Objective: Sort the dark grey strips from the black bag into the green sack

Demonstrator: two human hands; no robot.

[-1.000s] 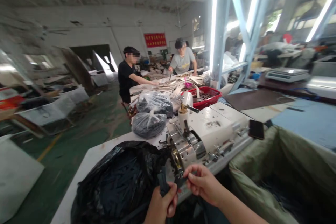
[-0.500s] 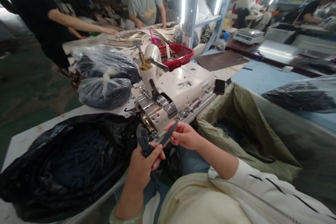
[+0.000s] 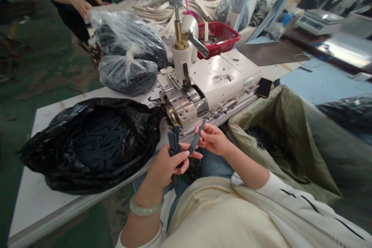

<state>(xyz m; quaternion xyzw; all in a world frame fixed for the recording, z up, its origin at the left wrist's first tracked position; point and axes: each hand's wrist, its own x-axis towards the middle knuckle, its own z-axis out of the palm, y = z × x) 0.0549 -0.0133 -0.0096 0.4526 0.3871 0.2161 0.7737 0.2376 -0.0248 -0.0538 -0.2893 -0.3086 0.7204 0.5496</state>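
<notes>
We find the person's left hand (image 3: 167, 166) closed round a bundle of dark strips (image 3: 175, 144), which stands roughly upright in the grip. Its lower ends hang below the palm, over the lap. The fingers (image 3: 187, 155) of this hand are wrapped firmly about the bundle, with the thumb stretched across its front. A pale green bangle (image 3: 144, 209) sits on that wrist.

The right hand (image 3: 214, 140) pinches a single dark strip (image 3: 197, 136) between thumb and fingertips. The strip is tilted, with its upper end toward the machine and its lower end just beside the bundle. We cannot tell whether strip and bundle touch.

Both hands are held at the near edge of the counter (image 3: 43, 197), directly before a white machine (image 3: 216, 81) with a brass-collared post on top.

To the left of the machine lies an open black bag (image 3: 87, 145) filled with similar dark strips. Behind it are two tied clear bags (image 3: 128, 73) of dark material. A red basket (image 3: 222, 33) stands beyond the machine, and a phone (image 3: 264, 87) lies at its right end. An olive sack (image 3: 279, 124) hangs open just to the right of the hands, with dark pieces inside.

A co-worker's hand (image 3: 82, 7) rests at the far end of the counter.
</notes>
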